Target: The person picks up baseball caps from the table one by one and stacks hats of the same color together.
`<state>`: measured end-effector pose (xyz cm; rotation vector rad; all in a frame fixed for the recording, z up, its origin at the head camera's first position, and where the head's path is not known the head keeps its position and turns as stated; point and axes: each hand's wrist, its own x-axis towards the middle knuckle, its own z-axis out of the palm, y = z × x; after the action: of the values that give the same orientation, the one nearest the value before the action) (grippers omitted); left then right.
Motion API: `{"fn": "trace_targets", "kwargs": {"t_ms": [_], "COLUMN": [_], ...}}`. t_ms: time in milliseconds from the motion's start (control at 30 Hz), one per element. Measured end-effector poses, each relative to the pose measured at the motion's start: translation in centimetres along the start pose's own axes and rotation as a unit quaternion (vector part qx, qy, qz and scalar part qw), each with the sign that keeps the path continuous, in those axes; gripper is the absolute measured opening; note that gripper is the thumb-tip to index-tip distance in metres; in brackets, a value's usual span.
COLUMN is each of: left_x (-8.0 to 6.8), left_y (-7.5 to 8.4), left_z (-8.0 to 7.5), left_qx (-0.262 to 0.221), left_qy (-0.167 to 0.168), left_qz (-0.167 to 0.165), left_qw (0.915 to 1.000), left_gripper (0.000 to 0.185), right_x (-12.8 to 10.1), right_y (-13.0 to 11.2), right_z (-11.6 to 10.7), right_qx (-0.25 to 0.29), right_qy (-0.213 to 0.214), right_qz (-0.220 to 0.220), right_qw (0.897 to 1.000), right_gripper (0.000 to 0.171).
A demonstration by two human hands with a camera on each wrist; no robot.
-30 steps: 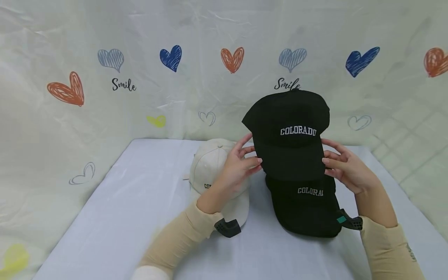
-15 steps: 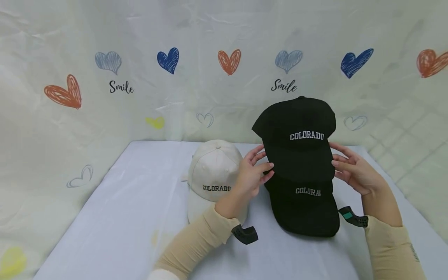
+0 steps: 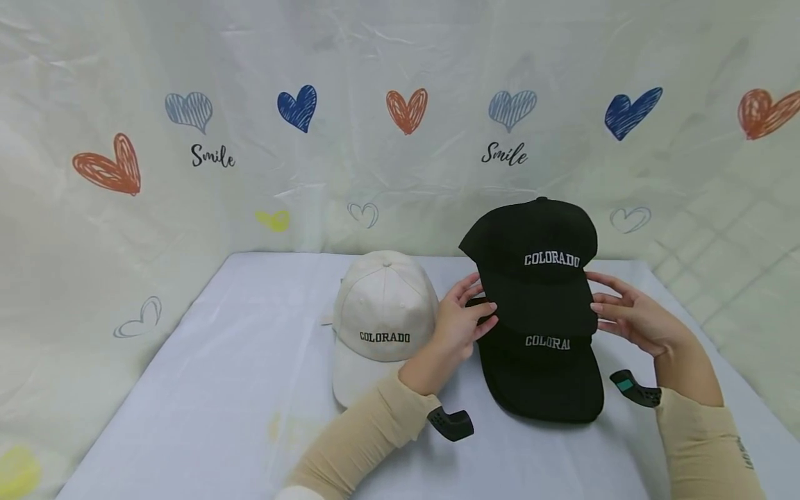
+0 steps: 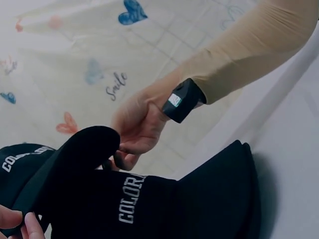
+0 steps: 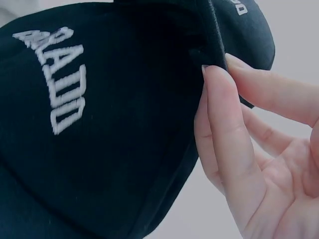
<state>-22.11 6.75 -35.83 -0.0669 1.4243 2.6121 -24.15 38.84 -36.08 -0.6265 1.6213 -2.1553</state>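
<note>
Bright, even, diffuse light from above, soft short shadows under the caps on the white table (image 3: pixel 219 389), no harsh glare, head view sharp with wide-angle bending at edges, wrist views soft, close fingers (image 5: pixel 224 129) and lettering blurred

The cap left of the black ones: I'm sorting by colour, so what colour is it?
Cream, with dark COLORADO lettering; the cream cap shows best in the head view.

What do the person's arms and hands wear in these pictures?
Both arms wear long beige sleeves. The left hand and right hand are bare. A small black device sits at each wrist; the right one carries a teal patch. Dark lettering marks the right sleeve.
</note>
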Motion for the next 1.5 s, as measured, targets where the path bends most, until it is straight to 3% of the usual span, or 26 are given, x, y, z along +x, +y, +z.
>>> {"fn": "trace_targets", "kwargs": {"t_ms": [233,700,1067,1233,1500], "left_x": [-0.1,-0.9,-2.6,-3.0,-3.0], "left_y": [-1.2,-4.3,-5.6,-5.8,-5.9], "left_z": [0.1,0.1,0.0,-0.1,-0.6], "left_qx": [0.011,0.021,0.038,0.038,0.049], "left_qy": [0.003,0.023,0.037,0.03,0.025], "left_qz": [-0.006,-0.03,-0.073,-0.073,-0.076], "left_qw": [0.9999,0.9991,0.9959,0.9962,0.9956], "left_gripper": [0.056,0.06,0.065,0.069,0.072], "right_x": [-0.9,-2.9,-4.4,-4.8,-4.5], "right_y": [0.1,1.3,1.8,2.2,2.5], "right_z": [-0.5,-1.7,-1.4,-1.6,-1.6], "right_qx": [0.002,-0.059,-0.108,-0.105,-0.119], "right_qy": [-0.007,0.002,0.002,-0.014,0.005], "right_qz": [0.013,0.069,0.097,0.093,0.091], "right_qw": [1.0,0.996,0.989,0.99,0.989], "right_gripper": [0.059,0.058,0.055,0.057,0.055]}}
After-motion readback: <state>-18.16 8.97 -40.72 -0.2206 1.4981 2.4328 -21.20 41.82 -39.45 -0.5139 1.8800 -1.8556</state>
